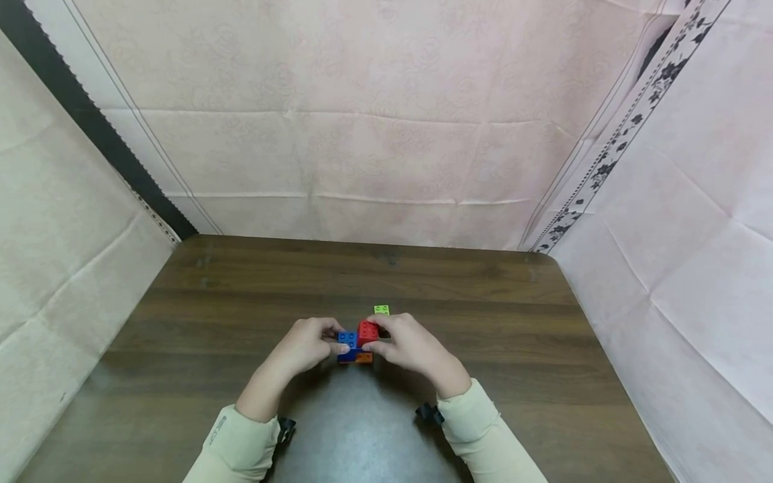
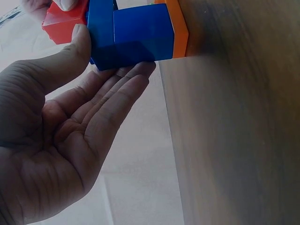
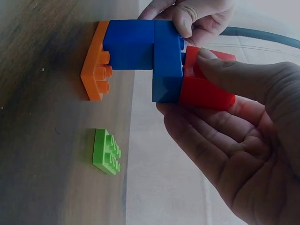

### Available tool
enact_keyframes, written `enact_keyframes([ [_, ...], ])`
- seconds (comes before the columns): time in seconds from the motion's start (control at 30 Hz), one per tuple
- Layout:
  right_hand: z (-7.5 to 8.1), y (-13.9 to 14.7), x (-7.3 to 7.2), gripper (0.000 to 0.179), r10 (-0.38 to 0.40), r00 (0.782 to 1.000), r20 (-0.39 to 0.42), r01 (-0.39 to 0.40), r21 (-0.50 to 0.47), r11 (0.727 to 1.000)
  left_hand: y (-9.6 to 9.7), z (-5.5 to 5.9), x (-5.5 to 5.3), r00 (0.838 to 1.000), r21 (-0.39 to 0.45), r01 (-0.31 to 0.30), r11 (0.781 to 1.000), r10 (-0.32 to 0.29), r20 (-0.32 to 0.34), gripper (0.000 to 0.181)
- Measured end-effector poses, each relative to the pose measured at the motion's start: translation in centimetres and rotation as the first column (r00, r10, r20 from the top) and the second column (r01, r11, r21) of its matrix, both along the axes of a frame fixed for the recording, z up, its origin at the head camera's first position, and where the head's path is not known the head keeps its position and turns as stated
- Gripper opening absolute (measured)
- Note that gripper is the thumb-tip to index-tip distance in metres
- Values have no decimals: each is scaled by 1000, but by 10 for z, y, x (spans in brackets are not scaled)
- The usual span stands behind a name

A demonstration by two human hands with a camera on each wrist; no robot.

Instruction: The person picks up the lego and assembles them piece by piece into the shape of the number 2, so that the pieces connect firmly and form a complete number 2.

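Observation:
A small stack of toy building bricks stands on the table. At its base is an orange brick (image 3: 91,70) with bare studs on one side. A tall blue brick (image 3: 129,44) sits on it, and a flatter blue brick (image 3: 167,77) lies across the top, overhanging to the right. My right hand (image 1: 407,342) grips a red brick (image 3: 208,91) between thumb and fingers, at the right end of the flatter blue brick; a few studs show at their joint. From the left, my left hand (image 1: 311,343) holds the blue part between thumb and fingertips.
Just behind the stack, a lime green brick (image 1: 382,309) lies on the brown wooden table (image 1: 241,295), studs up. Pale cloth walls (image 1: 362,154) close off the table's back and both sides.

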State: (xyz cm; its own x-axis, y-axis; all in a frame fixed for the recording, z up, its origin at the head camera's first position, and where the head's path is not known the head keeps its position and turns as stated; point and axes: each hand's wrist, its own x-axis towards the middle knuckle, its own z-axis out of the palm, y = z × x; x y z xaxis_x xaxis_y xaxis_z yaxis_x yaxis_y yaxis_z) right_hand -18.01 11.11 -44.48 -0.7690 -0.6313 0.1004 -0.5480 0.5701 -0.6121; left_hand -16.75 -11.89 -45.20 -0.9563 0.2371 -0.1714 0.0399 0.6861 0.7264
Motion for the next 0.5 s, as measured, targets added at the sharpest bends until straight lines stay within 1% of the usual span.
enact_keyframes([
  [0.27, 0, 0, -2, 35, 7, 1000, 17, -7, 2, 1000, 0, 0, 0, 1000, 0, 4, 1000, -4, 1, 18],
  [0.5, 1, -1, -2, 36, 10, 1000, 5, -10, 22, 1000, 0, 1, 1, 1000, 3, 4, 1000, -4, 2, 19],
])
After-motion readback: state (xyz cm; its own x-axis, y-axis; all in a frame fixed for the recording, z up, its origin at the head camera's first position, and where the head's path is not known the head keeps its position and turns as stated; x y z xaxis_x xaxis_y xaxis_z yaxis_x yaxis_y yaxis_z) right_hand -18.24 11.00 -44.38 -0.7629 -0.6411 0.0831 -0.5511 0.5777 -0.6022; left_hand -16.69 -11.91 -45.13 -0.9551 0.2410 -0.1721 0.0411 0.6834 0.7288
